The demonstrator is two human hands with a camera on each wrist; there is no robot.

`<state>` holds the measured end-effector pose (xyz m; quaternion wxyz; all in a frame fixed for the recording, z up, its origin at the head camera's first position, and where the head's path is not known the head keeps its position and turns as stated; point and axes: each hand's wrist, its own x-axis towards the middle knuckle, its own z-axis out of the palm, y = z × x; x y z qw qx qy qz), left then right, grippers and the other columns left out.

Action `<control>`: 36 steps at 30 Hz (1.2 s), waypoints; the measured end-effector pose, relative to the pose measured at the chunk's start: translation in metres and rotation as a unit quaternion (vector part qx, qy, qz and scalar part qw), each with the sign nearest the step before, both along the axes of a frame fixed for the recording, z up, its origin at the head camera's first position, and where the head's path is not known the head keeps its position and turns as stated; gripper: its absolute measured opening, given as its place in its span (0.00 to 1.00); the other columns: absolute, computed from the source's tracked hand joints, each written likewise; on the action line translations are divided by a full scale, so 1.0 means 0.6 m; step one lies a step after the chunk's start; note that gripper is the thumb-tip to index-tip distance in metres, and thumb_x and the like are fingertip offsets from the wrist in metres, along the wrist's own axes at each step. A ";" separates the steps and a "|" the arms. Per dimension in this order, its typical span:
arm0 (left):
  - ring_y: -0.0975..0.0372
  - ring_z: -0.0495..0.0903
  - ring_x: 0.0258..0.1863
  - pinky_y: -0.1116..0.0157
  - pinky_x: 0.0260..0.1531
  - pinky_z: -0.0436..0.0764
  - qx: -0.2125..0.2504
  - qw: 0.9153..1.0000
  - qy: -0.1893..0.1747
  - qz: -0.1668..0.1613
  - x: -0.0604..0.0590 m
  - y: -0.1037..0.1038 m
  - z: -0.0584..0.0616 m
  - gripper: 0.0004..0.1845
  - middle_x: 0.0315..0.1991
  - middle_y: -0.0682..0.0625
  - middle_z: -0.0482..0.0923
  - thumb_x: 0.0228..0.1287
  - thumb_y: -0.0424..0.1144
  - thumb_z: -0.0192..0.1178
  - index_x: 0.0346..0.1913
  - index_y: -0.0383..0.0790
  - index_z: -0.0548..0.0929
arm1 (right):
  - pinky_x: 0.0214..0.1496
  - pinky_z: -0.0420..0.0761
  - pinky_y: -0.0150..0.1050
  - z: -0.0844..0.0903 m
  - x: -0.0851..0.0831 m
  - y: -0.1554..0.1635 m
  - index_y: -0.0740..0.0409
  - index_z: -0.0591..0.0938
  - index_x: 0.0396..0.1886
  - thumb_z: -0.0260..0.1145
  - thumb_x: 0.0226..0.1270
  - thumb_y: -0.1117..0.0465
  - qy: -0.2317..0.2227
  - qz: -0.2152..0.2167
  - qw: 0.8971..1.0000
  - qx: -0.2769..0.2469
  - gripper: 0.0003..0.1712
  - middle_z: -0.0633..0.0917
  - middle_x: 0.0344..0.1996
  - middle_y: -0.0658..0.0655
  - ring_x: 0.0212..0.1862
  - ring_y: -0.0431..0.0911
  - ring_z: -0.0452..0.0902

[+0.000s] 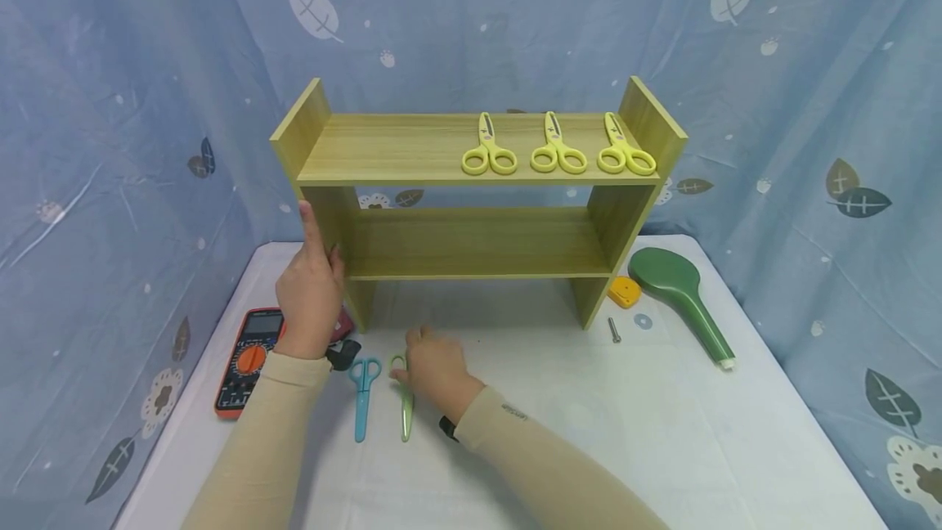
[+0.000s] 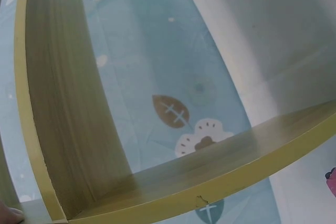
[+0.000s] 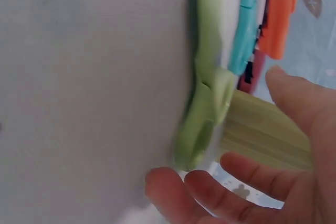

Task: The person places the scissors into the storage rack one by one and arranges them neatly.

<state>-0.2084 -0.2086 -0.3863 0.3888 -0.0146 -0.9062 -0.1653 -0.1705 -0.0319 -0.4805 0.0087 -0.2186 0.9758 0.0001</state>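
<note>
From the head view, my left hand presses flat, fingers straight, against the wooden shelf's left side panel, while my right hand rests over the green scissors lying on the table, beside blue scissors. My left wrist view shows only the shelf's inside corner. In my right wrist view, my loosely spread fingers sit right at the green scissors' handle, not closed on it.

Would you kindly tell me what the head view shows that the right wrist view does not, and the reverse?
Only the head view shows the three yellow scissors on the shelf's top board and the left hand against its side panel. Only the right wrist view shows the right hand's fingertips close up. Both show the green scissors, blue scissors and wooden shelf.
</note>
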 end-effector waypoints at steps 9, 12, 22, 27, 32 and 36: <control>0.44 0.71 0.15 0.48 0.15 0.70 0.001 1.000 0.008 -0.005 0.002 -0.002 -0.002 0.56 0.21 0.35 0.73 0.78 0.31 0.57 0.83 0.64 0.24 | 0.32 0.84 0.42 -0.026 0.003 -0.007 0.58 0.78 0.67 0.66 0.65 0.26 -0.025 -0.016 0.999 -0.010 0.47 0.79 0.64 0.66 0.38 0.50 0.86; 0.44 0.71 0.15 0.47 0.16 0.70 0.003 1.000 0.006 -0.006 0.003 -0.003 -0.002 0.55 0.21 0.35 0.73 0.79 0.32 0.57 0.83 0.64 0.24 | 0.33 0.84 0.43 -0.029 0.001 -0.005 0.60 0.79 0.63 0.70 0.64 0.29 -0.037 -0.020 0.999 -0.031 0.44 0.79 0.62 0.67 0.38 0.50 0.86; 0.42 0.73 0.16 0.46 0.15 0.71 -0.001 1.000 0.008 -0.003 0.005 -0.001 0.001 0.54 0.22 0.33 0.75 0.78 0.31 0.57 0.84 0.61 0.26 | 0.31 0.80 0.37 -0.028 -0.007 0.009 0.66 0.82 0.50 0.82 0.54 0.37 -0.093 -0.042 0.980 -0.170 0.41 0.83 0.47 0.62 0.31 0.43 0.78; 0.42 0.73 0.16 0.46 0.16 0.71 0.002 1.000 0.007 -0.005 0.005 -0.002 0.000 0.54 0.23 0.33 0.75 0.79 0.31 0.57 0.84 0.61 0.26 | 0.30 0.73 0.35 -0.019 -0.009 0.017 0.59 0.80 0.43 0.84 0.54 0.44 -0.134 -0.055 0.956 -0.256 0.30 0.79 0.26 0.48 0.27 0.40 0.71; 0.42 0.72 0.16 0.47 0.15 0.70 -0.001 1.000 0.010 -0.006 0.003 -0.001 0.000 0.54 0.22 0.34 0.74 0.78 0.31 0.57 0.84 0.62 0.26 | 0.31 0.72 0.35 -0.011 -0.008 0.024 0.59 0.83 0.49 0.82 0.61 0.51 -0.176 -0.064 0.933 -0.308 0.24 0.79 0.24 0.45 0.27 0.39 0.71; 0.43 0.72 0.15 0.47 0.15 0.70 -0.004 1.000 0.012 -0.006 0.002 0.000 0.000 0.55 0.21 0.35 0.72 0.78 0.31 0.58 0.84 0.62 0.25 | 0.28 0.74 0.33 -0.001 -0.007 0.032 0.60 0.87 0.50 0.76 0.68 0.56 -0.222 -0.069 0.911 -0.340 0.16 0.80 0.25 0.47 0.24 0.39 0.74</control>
